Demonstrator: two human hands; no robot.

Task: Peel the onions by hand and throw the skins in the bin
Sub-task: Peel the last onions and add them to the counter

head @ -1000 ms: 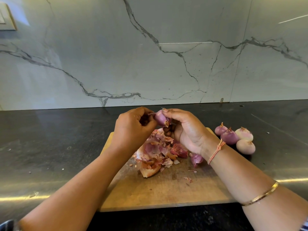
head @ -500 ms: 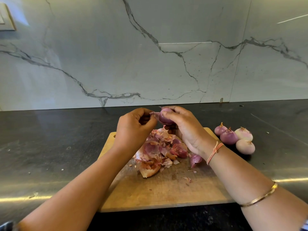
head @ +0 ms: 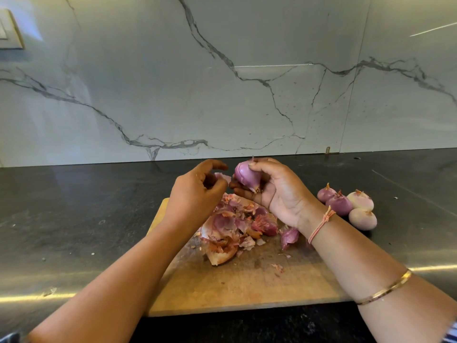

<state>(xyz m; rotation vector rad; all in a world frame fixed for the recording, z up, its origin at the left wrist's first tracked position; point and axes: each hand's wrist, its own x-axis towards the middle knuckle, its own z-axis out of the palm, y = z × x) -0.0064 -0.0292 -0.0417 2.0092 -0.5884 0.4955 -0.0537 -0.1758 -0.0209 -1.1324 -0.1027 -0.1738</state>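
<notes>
A dark, shiny worktop [head: 74,219] runs along a white stone wall [head: 148,82] with grey wiggly lines. A wooden board [head: 247,288] lies on the worktop, with a heap of pink and brown skins [head: 237,226] on it. The right hand [head: 279,191] is up over the far end of the board, its fingers curled round a purple onion [head: 246,177]. The left hand [head: 197,191] is just beside it, fingers bent, pinching a bit of skin [head: 222,177] that is mostly hidden behind them. Four peeled onions [head: 340,205] sit close together on the worktop, right of the board. The hands and heap hide the board's far edge. A pale square plate [head: 10,30] on the wall is cut off at the top left.
</notes>
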